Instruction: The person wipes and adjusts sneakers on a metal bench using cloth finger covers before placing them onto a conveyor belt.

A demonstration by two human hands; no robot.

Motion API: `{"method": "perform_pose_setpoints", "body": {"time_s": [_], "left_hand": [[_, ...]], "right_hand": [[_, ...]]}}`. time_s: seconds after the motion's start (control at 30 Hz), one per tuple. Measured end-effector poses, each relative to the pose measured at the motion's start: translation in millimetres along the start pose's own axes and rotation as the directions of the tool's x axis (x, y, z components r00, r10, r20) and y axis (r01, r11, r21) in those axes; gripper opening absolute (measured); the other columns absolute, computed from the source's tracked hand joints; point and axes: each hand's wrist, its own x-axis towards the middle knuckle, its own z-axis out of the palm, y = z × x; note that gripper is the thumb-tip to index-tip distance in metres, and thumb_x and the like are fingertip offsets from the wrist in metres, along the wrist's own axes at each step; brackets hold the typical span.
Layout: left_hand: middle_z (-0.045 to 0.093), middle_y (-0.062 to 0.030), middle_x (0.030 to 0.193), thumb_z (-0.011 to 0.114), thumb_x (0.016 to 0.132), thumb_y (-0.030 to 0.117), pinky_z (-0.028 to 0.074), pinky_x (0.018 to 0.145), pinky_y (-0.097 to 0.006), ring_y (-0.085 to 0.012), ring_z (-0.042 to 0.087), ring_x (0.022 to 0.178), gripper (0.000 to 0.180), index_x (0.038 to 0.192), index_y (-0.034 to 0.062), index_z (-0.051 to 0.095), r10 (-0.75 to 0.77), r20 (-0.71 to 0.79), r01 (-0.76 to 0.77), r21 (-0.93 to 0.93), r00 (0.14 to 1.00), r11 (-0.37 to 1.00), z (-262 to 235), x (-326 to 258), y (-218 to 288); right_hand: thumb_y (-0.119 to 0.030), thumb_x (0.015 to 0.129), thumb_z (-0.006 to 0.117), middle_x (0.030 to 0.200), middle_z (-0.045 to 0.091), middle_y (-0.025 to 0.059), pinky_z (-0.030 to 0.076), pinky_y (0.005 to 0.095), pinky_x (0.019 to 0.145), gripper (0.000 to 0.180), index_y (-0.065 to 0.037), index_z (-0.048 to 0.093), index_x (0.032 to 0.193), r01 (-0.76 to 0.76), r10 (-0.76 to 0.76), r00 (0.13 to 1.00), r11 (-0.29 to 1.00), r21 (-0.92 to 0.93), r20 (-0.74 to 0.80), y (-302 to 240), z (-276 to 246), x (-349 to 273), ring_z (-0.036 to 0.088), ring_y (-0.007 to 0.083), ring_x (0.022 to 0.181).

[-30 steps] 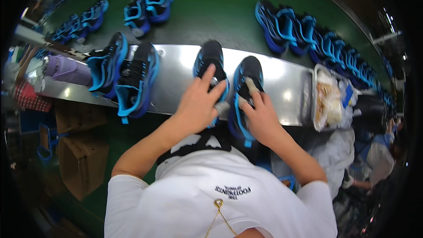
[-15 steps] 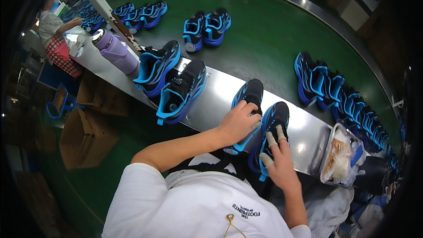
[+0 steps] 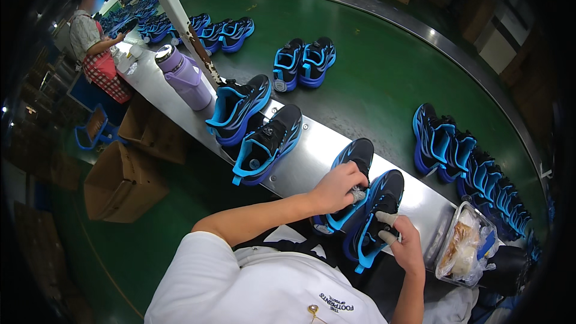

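Note:
In front of me, a pair of black and blue sneakers rests at the metal ledge's near edge. My left hand [image 3: 341,190] is closed at the tongue of the left sneaker [image 3: 360,153], its thumb in a pale finger cover; its fingers partly hide what they pinch. On the right sneaker [image 3: 388,190], my right hand [image 3: 406,241] grips at the tongue, with covered thumb and forefinger either side of a small dark part. Left of them, a second pair stands on the ledge: a nearer sneaker [image 3: 277,138] and a farther sneaker [image 3: 245,105].
A purple bottle [image 3: 187,81] stands by a chipped post [image 3: 171,0]. Beyond the ledge, the green belt [image 3: 360,84] carries a sneaker pair [image 3: 303,63] and a sneaker row [image 3: 480,165]. A tray [image 3: 441,273] holds plastic-wrapped items. Cardboard boxes [image 3: 123,183] and a co-worker [image 3: 96,42] are left.
My right hand's fingers, earlier stretched over the right sneaker, have drawn back and bent to pinch at its tongue. My left hand stays on the left sneaker. The whole view has shifted.

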Motion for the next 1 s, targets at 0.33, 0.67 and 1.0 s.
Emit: {"method": "perform_pose_setpoints", "body": {"time_s": [0.33,0.67,1.0], "left_hand": [[0.059,-0.0084,0.093,0.061,0.075,0.001,0.047,0.075,-0.036,-0.0261,0.057,0.091,0.037,0.111,0.0081,0.065,0.129,0.14,-0.112,-0.119,0.982,0.986,-2,5,2],[0.059,-0.0068,0.099,0.07,0.079,0.007,0.047,0.075,-0.029,-0.0172,0.058,0.086,0.042,0.12,0.007,0.062,0.023,0.33,0.045,-0.197,0.944,0.979,-17,17,-1],[0.06,-0.0067,0.1,0.064,0.079,-0.001,0.044,0.075,-0.027,-0.0174,0.053,0.084,0.034,0.112,0.0056,0.066,0.185,0.094,-0.197,0.139,0.978,0.971,-14,11,18]], "right_hand": [[-0.005,0.072,0.076,0.089,0.059,0.0083,0.045,0.0313,0.081,0.043,-0.008,0.071,0.115,0.006,-0.015,0.996,0.995,-0.102,-0.086,-3,10,-4,0.054,0.0233,0.087],[-0.013,0.079,0.072,0.102,0.067,0.011,0.045,0.0366,0.09,0.036,-0.011,0.071,0.114,0.023,-0.04,0.994,0.986,-0.165,-0.098,6,6,4,0.056,0.0306,0.097],[-0.012,0.076,0.075,0.083,0.053,0.0044,0.044,0.0307,0.079,0.047,-0.014,0.068,0.123,-0.033,0.005,0.991,0.977,-0.212,-0.135,6,6,2,0.051,0.0196,0.084]]}}
